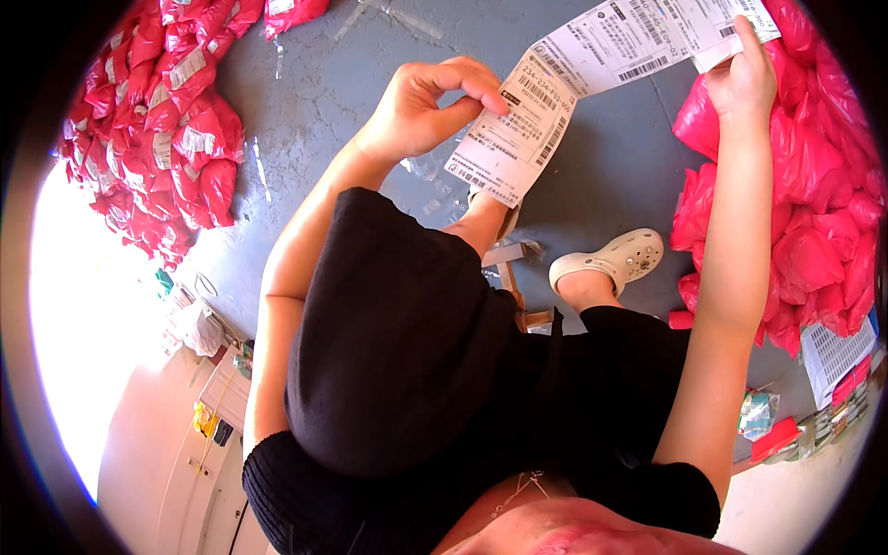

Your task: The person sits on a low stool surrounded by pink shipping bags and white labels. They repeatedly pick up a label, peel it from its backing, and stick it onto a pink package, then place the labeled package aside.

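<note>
A folded strip of white shipping labels (606, 54) with black print and barcodes stretches between my hands. My left hand (416, 106) pinches the left edge of its lower label between thumb and index finger. At the far right end, my right hand (743, 81) grips the strip, its thumb lying over the paper. The strip bends at a fold in the middle, so the left label hangs down over my foot.
Pink plastic parcels (800, 213) are heaped at the right, and another heap of labelled pink parcels (185, 120) lies at the left. Below me is a grey floor (333, 74). A white plastic basket (837, 356) stands by the right heap. My beige clog (615, 259) rests near a wooden stool (513, 287).
</note>
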Tool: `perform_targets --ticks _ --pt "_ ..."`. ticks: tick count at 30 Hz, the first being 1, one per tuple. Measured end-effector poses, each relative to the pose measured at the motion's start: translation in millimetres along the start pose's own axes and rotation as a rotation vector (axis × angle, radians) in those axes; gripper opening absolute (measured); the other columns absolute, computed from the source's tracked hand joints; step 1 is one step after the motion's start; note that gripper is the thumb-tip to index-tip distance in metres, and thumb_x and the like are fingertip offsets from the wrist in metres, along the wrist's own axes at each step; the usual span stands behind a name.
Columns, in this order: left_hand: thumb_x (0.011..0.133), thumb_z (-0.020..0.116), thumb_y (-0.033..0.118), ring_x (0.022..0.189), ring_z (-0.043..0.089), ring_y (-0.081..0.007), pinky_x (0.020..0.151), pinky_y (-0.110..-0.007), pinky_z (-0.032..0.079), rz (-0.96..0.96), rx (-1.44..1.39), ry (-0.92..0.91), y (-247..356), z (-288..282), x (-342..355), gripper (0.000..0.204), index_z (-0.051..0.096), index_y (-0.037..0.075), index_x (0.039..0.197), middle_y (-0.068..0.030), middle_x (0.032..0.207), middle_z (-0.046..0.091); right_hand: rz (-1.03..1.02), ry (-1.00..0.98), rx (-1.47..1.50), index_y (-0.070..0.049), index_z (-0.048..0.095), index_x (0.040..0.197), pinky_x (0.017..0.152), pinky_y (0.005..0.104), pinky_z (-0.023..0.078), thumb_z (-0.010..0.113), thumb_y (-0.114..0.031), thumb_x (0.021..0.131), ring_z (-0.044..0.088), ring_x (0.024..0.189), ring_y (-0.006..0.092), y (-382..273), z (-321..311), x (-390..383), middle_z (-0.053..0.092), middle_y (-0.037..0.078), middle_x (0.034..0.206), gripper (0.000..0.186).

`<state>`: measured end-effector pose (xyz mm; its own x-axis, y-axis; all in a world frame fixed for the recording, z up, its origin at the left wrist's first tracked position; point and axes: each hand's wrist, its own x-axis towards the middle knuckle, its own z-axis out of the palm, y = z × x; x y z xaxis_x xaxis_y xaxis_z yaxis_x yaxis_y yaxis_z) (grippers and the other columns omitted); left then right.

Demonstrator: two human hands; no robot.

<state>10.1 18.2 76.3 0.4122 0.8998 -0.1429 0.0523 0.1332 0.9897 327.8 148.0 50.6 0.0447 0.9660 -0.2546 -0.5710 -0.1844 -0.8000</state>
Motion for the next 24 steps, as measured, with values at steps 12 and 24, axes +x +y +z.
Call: perform_targets --ticks 12,24 --pt "0.083 0.07 0.011 0.09 0.061 -0.0122 0.081 -0.026 0.049 -0.191 -0.049 -0.023 20.2 7.9 23.8 0.017 0.068 0.0 0.097 -0.0048 0.1 0.066 0.162 -0.038 -0.088 0.002 0.051 0.123 0.09 0.0348 0.048 0.05 -0.016 0.096 0.059 0.107 0.0219 31.7 -10.0 -13.6 0.06 0.011 0.119 0.033" --pt "0.089 0.062 0.012 0.084 0.06 -0.0092 0.076 -0.024 0.048 -0.303 -0.041 0.072 6.1 26.0 35.1 0.031 0.053 0.003 0.118 -0.002 0.089 0.063 0.119 -0.107 0.072 0.002 0.049 0.125 0.095 0.0407 0.046 0.051 -0.014 0.092 0.058 0.109 0.0297 27.4 16.1 -34.7 0.059 0.016 0.119 0.037"
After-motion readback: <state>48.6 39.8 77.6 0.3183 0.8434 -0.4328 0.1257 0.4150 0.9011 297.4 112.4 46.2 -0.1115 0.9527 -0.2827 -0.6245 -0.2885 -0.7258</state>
